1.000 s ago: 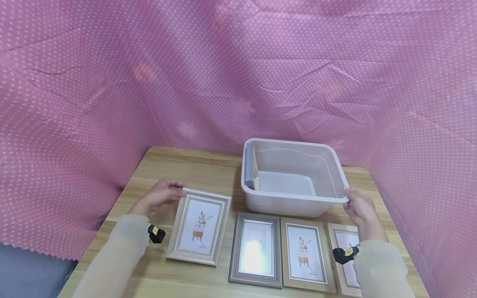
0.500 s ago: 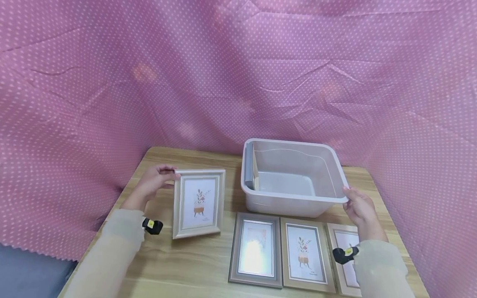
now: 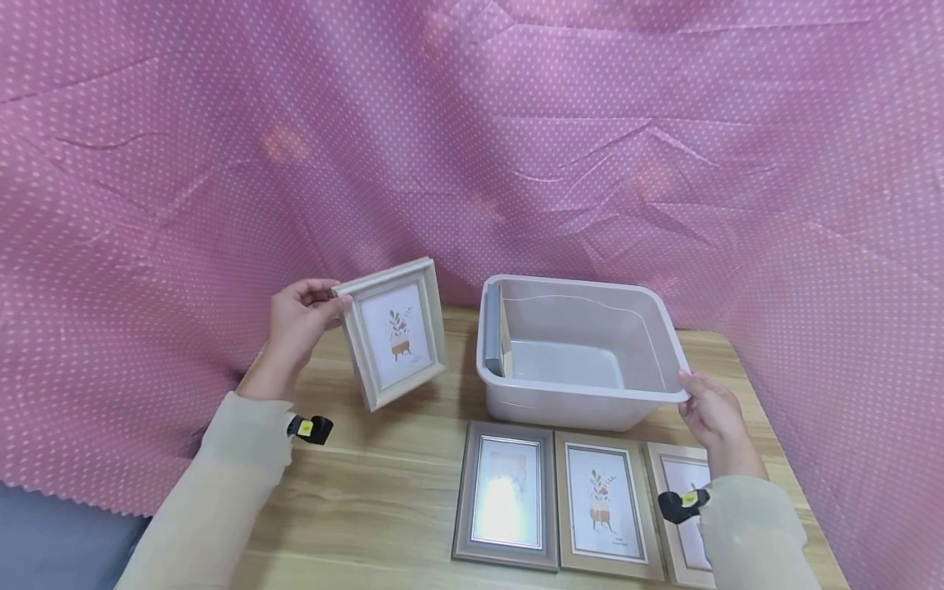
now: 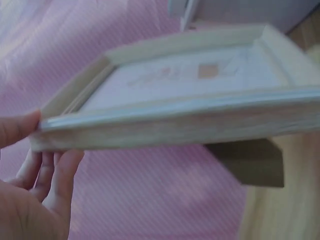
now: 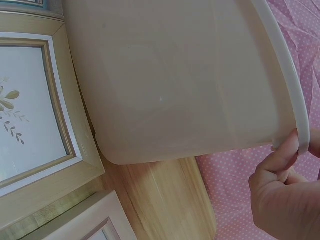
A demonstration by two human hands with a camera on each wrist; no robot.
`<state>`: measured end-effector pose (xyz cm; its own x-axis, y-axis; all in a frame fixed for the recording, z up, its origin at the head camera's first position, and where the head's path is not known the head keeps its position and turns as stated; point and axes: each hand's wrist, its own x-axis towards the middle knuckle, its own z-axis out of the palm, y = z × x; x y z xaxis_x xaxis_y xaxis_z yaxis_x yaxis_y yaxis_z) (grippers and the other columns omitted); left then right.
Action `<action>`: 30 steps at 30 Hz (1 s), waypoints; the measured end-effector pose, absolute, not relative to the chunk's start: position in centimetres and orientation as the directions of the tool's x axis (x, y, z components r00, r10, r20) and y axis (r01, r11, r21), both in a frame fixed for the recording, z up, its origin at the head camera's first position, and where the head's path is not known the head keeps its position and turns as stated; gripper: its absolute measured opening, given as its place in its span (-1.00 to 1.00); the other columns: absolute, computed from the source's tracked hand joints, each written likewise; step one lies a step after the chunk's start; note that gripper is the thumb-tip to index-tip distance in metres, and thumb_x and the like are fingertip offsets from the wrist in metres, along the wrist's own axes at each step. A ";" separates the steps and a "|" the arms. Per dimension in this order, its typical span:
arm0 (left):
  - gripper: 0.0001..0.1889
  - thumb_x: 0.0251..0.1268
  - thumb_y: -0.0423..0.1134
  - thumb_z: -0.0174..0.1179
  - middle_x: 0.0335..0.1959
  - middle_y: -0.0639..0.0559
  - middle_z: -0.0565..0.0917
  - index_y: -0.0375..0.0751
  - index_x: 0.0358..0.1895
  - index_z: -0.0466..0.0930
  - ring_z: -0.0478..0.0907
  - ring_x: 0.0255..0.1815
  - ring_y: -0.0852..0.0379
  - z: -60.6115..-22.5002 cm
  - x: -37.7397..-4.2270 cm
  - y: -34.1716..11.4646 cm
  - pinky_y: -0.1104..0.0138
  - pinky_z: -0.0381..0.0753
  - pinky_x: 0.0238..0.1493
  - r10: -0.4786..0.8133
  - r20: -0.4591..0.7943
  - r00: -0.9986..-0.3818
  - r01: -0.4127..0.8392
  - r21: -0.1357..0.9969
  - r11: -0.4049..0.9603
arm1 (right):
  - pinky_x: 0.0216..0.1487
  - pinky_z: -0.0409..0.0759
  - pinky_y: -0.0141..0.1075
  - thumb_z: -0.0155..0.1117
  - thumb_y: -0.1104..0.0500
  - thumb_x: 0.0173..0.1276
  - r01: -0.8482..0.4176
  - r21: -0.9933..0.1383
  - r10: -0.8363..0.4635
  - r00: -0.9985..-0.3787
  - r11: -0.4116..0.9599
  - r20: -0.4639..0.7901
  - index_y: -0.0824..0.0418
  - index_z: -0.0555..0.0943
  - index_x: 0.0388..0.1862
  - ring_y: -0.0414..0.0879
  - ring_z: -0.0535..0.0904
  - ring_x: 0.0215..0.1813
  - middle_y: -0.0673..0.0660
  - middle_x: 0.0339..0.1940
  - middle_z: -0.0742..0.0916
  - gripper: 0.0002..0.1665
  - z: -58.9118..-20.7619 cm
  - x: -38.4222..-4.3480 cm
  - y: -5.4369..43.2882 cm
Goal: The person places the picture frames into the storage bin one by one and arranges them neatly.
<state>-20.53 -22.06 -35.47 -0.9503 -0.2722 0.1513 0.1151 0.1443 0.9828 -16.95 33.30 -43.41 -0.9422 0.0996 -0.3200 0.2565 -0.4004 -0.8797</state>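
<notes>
A cream picture frame (image 3: pixel 398 334) with a potted-plant print hangs tilted above the table, left of the bin. My left hand (image 3: pixel 298 321) pinches its upper left corner, thumb in front and fingers behind. In the left wrist view, the picture frame (image 4: pixel 180 120) shows its thick edge and a dark stand flap (image 4: pixel 250 162) at its back. My right hand (image 3: pixel 714 414) grips the near right corner of the pale plastic bin (image 3: pixel 568 407). The right wrist view has the thumb and fingers of that hand (image 5: pixel 285 185) around the bin's rim (image 5: pixel 292 80).
Inside the bin, a grey picture frame (image 3: pixel 493 328) stands on edge along the left wall. Before the bin lie a silver-brown frame (image 3: pixel 505 559), a gold frame (image 3: pixel 608 565) and a pale frame (image 3: pixel 667 524), partly behind the right sleeve. A pink dotted cloth (image 3: pixel 472 164) hangs behind the table (image 3: pixel 354 508).
My left hand has raised the cream picture frame off the table, away from me toward the back, and tilted it. The right hand and the bin have stayed in place.
</notes>
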 end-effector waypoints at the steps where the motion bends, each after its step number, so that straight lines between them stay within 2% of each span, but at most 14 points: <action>1: -0.70 0.07 -0.48 0.34 -0.39 0.06 0.60 -0.46 -0.11 0.53 0.57 -0.38 0.23 -35.1 -20.6 -21.8 0.38 0.67 -0.32 -0.293 0.164 -0.942 0.130 0.983 0.133 | -0.45 0.41 -0.54 0.17 0.23 0.40 0.256 -0.879 0.099 -0.942 -0.402 -0.320 0.14 0.68 -0.38 -0.30 0.50 -0.35 -0.07 -0.32 0.68 -0.81 -43.4 -16.9 33.3; 13: -0.67 0.02 -0.45 0.40 -0.38 -0.01 0.57 -0.45 -0.12 0.56 0.55 -0.40 0.22 -31.0 -21.0 -18.8 0.42 0.66 -0.39 -0.444 0.340 -0.829 0.284 0.940 0.189 | -0.46 0.42 -0.53 0.18 0.23 0.39 0.252 -0.874 0.104 -0.941 -0.416 -0.321 0.15 0.67 -0.40 -0.29 0.50 -0.35 -0.06 -0.32 0.68 -0.82 -43.4 -16.9 33.2; 19: -0.63 -0.02 -0.40 0.44 -0.31 -0.08 0.62 -0.47 -0.12 0.57 0.56 -0.34 0.22 -29.5 -21.2 -17.3 0.46 0.64 -0.24 -0.461 0.446 -0.767 0.351 0.894 0.281 | -0.49 0.41 -0.53 0.15 0.25 0.41 0.248 -0.879 0.104 -0.944 -0.408 -0.315 0.16 0.67 -0.42 -0.29 0.49 -0.39 -0.06 -0.35 0.68 -0.79 -43.5 -16.9 33.2; 30: -0.63 -0.07 -0.47 0.44 -0.34 -0.01 0.62 -0.51 -0.15 0.54 0.53 -0.34 0.23 -27.0 -21.6 -13.9 0.37 0.62 -0.15 -0.470 0.589 -0.658 0.538 0.804 0.254 | -0.47 0.41 -0.54 0.19 0.23 0.38 0.245 -0.875 0.102 -0.944 -0.417 -0.313 0.16 0.67 -0.42 -0.30 0.51 -0.36 -0.07 -0.35 0.68 -0.82 -43.4 -17.0 33.2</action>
